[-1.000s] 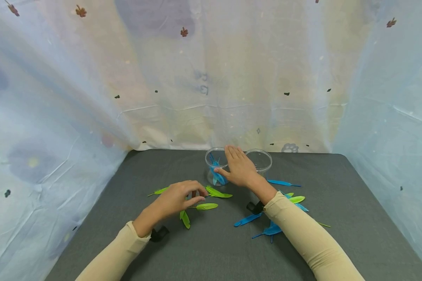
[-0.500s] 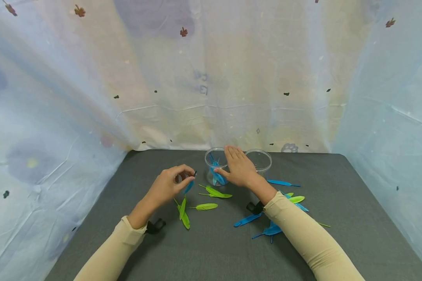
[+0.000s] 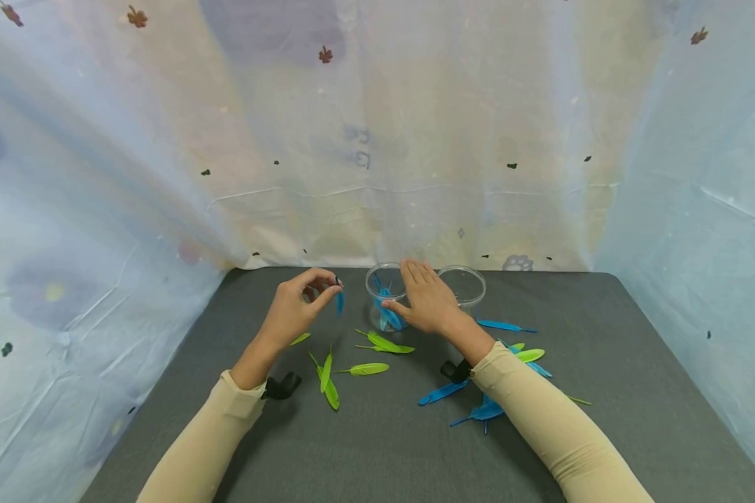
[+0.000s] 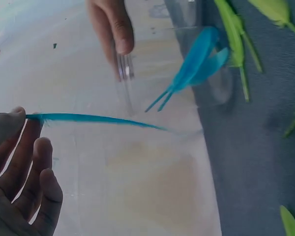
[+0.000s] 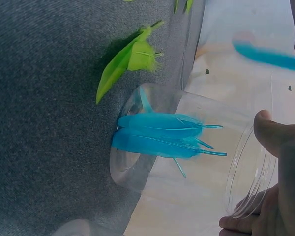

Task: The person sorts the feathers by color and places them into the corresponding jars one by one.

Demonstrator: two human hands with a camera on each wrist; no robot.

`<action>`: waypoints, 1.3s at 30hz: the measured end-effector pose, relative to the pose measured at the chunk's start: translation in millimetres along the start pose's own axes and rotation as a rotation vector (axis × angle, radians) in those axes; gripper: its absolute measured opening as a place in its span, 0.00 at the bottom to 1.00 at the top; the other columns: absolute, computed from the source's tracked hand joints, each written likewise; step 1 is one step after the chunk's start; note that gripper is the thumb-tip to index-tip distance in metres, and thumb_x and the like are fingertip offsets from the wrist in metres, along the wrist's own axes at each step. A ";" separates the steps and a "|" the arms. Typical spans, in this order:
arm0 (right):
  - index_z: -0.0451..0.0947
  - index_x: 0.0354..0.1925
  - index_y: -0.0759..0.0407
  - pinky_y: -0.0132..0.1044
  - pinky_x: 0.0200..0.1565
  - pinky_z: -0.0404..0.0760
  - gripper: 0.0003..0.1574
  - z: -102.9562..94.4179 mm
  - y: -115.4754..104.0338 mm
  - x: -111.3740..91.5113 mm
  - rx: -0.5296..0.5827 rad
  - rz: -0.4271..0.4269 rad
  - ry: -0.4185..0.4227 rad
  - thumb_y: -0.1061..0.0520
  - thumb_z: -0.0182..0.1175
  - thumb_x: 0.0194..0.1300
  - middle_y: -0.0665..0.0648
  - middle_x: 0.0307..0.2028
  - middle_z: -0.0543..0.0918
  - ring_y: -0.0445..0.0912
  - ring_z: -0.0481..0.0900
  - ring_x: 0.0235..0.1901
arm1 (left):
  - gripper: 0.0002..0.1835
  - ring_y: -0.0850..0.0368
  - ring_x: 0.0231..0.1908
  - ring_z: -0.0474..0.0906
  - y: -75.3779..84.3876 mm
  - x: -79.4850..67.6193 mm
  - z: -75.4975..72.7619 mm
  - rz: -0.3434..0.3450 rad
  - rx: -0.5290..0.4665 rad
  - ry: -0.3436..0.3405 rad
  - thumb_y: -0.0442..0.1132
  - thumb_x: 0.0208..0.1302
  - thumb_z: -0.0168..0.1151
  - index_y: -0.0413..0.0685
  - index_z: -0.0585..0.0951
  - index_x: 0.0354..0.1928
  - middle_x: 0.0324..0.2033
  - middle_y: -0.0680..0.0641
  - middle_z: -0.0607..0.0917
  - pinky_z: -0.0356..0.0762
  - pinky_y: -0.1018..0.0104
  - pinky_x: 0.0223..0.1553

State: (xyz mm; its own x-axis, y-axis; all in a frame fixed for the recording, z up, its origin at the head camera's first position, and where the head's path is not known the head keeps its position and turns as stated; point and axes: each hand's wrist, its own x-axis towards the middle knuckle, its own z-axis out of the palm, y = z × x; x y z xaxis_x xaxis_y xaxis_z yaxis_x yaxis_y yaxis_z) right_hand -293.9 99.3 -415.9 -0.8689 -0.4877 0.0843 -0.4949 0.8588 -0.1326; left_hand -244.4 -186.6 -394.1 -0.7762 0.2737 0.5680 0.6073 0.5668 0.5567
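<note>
My left hand [image 3: 292, 311] pinches a blue feather [image 4: 96, 118] by its quill end, with thumb and forefinger. In the head view the feather hangs tip down, a little left of a clear plastic jar [image 3: 370, 290]. The hand's other fingers are loosely curled. My right hand [image 3: 429, 300] holds that jar at its rim, thumb on the near side and fingers along the right side. Several blue feathers [image 5: 160, 132] stand inside the jar with their quills up, as the right wrist view shows.
A second clear jar [image 3: 468, 302] stands just right of my right hand. Green feathers [image 3: 369, 369] lie scattered at the left and middle of the grey table [image 3: 377, 447]. Blue feathers [image 3: 443, 394] and some green ones lie around my right forearm. A patterned curtain [image 3: 415, 140] hangs behind.
My left hand has picked up a blue feather from among the green ones, then lifted it up and away toward the jar's left side. The right hand stays at the jar.
</note>
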 end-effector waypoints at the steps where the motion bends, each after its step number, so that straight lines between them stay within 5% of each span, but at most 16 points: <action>1: 0.42 0.86 0.67 0.49 0.84 0.37 0.63 -0.2 0.1 0.1 -0.003 0.001 -0.001 0.25 0.49 0.80 0.67 0.85 0.48 0.58 0.45 0.85 | 0.08 0.57 0.40 0.85 0.7 2.9 -0.5 0.001 -0.007 0.012 0.39 0.74 0.71 0.49 0.86 0.52 0.44 0.52 0.90 0.81 0.62 0.38; 9: 0.40 0.86 0.67 0.50 0.84 0.38 0.64 -0.7 0.9 0.8 0.003 -0.001 -0.002 0.24 0.49 0.80 0.67 0.86 0.47 0.58 0.44 0.85 | 0.09 0.51 0.44 0.87 6.0 20.5 0.6 -0.033 -0.089 0.079 0.38 0.75 0.70 0.46 0.87 0.53 0.47 0.46 0.90 0.82 0.65 0.44; 24: 0.40 0.86 0.67 0.51 0.84 0.40 0.64 -0.9 2.0 1.3 -0.009 -0.002 0.002 0.24 0.47 0.80 0.66 0.85 0.47 0.58 0.44 0.85 | 0.10 0.56 0.42 0.83 6.7 47.9 11.4 -0.007 -0.186 0.211 0.37 0.74 0.72 0.42 0.86 0.52 0.46 0.43 0.89 0.79 0.67 0.41; 39: 0.41 0.86 0.67 0.51 0.84 0.39 0.64 -0.3 0.6 1.0 -0.014 -0.001 0.003 0.24 0.49 0.80 0.67 0.85 0.49 0.58 0.45 0.85 | 0.10 0.49 0.43 0.86 -5.3 57.9 40.9 -0.107 -0.194 0.164 0.41 0.76 0.71 0.43 0.86 0.50 0.47 0.44 0.89 0.83 0.56 0.45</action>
State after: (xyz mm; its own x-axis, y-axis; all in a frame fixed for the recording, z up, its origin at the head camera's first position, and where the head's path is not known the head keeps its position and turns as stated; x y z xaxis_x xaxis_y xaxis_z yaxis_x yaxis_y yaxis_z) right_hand -295.1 99.4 -415.6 -0.8683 -0.4882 0.0876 -0.4957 0.8603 -0.1188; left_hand -299.5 -141.9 -388.9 -0.8095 0.0815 0.5814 0.5565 0.4223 0.7156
